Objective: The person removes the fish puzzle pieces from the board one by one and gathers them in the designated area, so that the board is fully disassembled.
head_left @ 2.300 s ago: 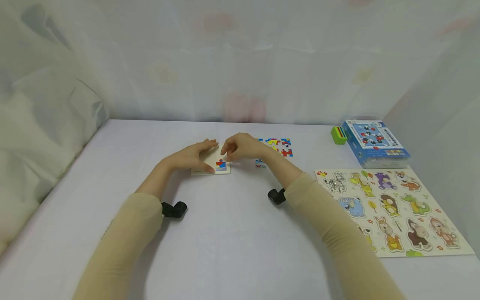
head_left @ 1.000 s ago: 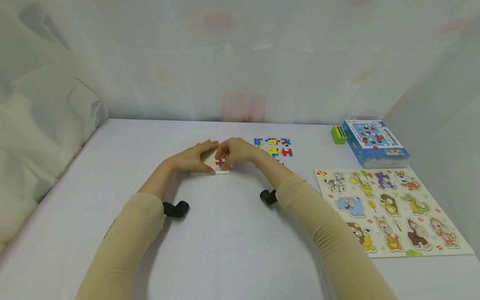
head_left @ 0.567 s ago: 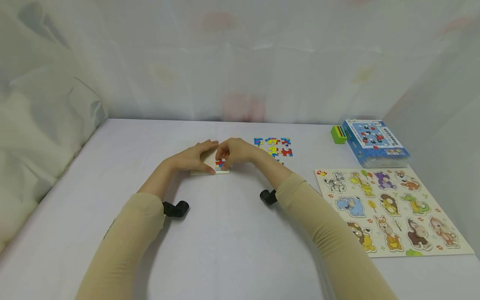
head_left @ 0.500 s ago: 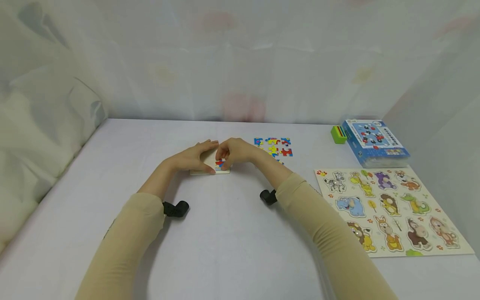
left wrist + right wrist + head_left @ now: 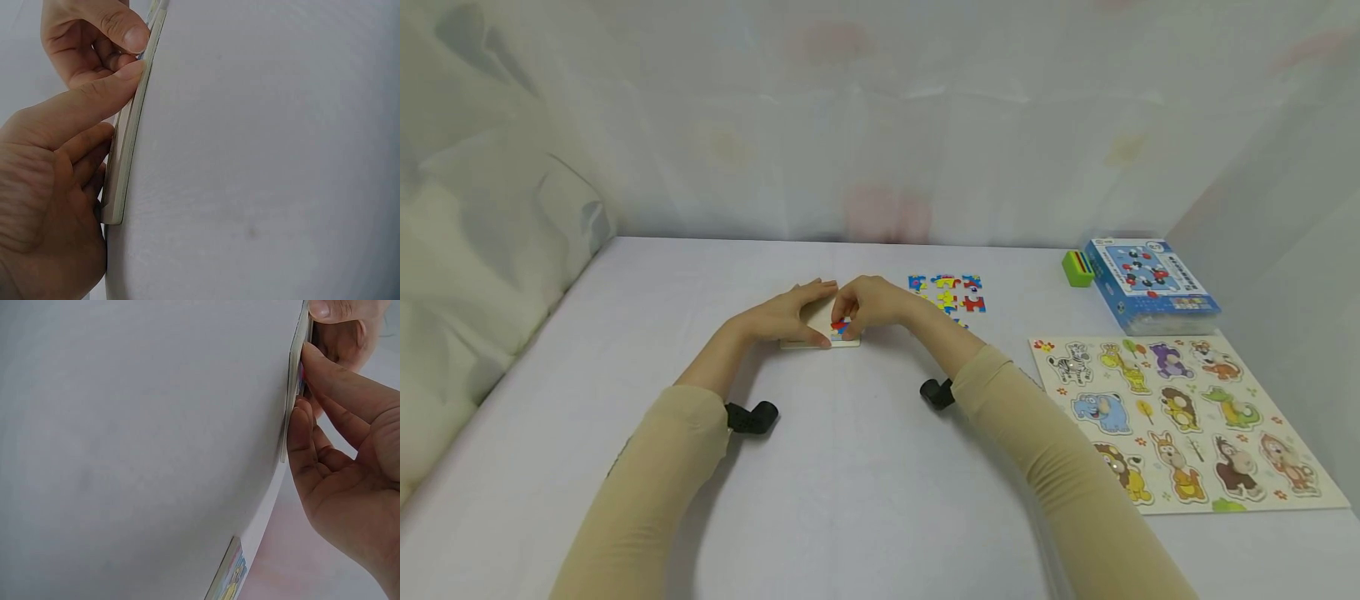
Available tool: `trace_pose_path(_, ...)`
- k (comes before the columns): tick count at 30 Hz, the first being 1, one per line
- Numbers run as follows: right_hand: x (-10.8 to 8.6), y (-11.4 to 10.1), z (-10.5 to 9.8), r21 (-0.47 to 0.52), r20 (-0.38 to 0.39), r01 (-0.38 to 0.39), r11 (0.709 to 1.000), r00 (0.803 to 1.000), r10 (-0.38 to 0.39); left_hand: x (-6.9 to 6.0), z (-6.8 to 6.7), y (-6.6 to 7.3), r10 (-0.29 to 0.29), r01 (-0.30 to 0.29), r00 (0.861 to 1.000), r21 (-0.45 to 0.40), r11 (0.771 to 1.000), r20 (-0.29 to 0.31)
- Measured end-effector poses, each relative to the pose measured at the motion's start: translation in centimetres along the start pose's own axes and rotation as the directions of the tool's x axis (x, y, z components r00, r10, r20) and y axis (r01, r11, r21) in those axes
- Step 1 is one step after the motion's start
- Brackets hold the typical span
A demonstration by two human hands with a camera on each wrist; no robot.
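Note:
A small cream puzzle board [image 5: 817,317] lies flat on the white table. My left hand [image 5: 772,317] rests over its left part in the head view, fingers stretched toward the far edge and thumb on the near rim. My right hand [image 5: 872,302] bends over the right part, thumb and fingertips pinching a red and blue puzzle piece [image 5: 839,327] at the lower right corner. Fingers hide much of that piece. In the left wrist view the board [image 5: 128,144] shows edge-on beneath the left thumb. Both hands meet at the board [image 5: 294,381] in the right wrist view.
Several colourful puzzle pieces [image 5: 972,304] lie right of the board, partly behind the right wrist. Farther right are a large animal puzzle [image 5: 1206,458], a blue box [image 5: 1150,283] and a small green block [image 5: 1077,270]. A curtain [image 5: 880,125] hangs behind the table.
Since the first frame, my right hand has moved left and down onto the board's lower right corner. The left hand has barely moved. Over the last second both hands look nearly still.

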State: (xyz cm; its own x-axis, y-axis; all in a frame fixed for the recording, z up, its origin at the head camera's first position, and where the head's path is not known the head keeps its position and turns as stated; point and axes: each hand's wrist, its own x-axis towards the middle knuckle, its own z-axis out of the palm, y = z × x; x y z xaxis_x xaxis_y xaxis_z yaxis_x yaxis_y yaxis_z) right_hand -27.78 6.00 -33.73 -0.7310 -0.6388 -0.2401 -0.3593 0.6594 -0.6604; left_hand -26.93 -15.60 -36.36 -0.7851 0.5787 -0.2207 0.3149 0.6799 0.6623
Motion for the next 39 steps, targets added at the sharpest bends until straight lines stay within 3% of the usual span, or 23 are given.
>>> trace_pose_path(6,0.2,0.0,0.0,-0.022,-0.007,0.016,1.000,1.000,-0.016,0.0,0.0,0.0,-0.018,0.018,1.000,-0.005,1.000,-0.001)
trace_pose_path(15,0.3,-0.3,0.1,-0.036,-0.020,0.024,0.999,0.999,-0.025,0.0,0.1,-0.1,0.019,-0.019,1.000,-0.012,1.000,-0.015)
trace_pose_path(22,0.2,-0.4,0.1,-0.065,-0.031,0.024,0.998,0.999,-0.026,0.2,0.2,-0.4,0.008,-0.009,1.000,-0.024,1.000,-0.006)
trace_pose_path(39,-0.9,0.5,-1.5,0.014,-0.044,0.034,0.999,0.998,-0.034,0.2,0.2,-0.5,-0.016,0.016,1.000,-0.006,1.000,-0.002)
